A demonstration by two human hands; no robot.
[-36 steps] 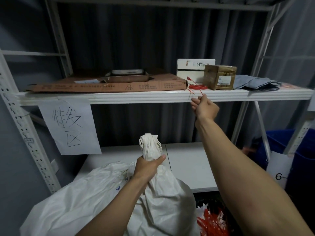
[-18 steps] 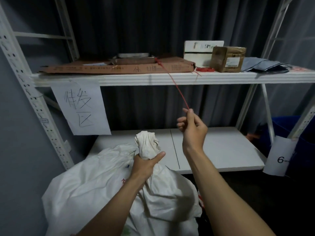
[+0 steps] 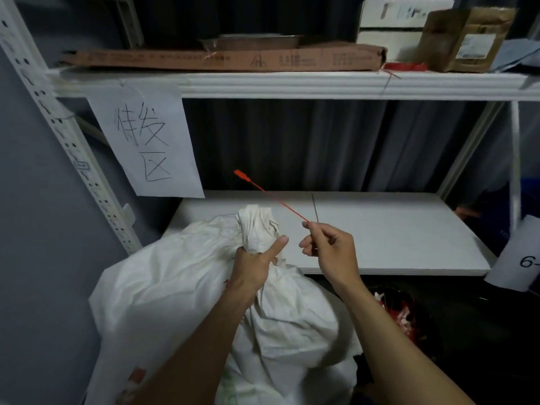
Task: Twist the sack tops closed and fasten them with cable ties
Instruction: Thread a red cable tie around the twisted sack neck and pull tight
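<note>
A large white woven sack point(image 3: 181, 302) stands in front of the lower shelf. Its top is gathered into a twisted neck point(image 3: 257, 226). My left hand point(image 3: 254, 264) grips that neck from below, thumb sticking out to the right. My right hand point(image 3: 330, 247) is just right of the neck and pinches the thin end of a red cable tie point(image 3: 268, 195). The tie slants up and to the left, its flat head in the air above the sack. More red ties point(image 3: 404, 66) lie in a bundle on the upper shelf.
A white metal rack has an upper shelf point(image 3: 292, 84) with a flat cardboard carton point(image 3: 222, 58), a white box point(image 3: 391, 23) and a brown parcel point(image 3: 464, 39). A handwritten paper sign point(image 3: 143, 141) hangs from it. The lower shelf point(image 3: 380, 238) is white. A dark bin with red scraps point(image 3: 403, 311) sits lower right.
My right hand took a red tie from the upper shelf and brought it down beside the sack neck. My left hand kept its grip on the neck.
</note>
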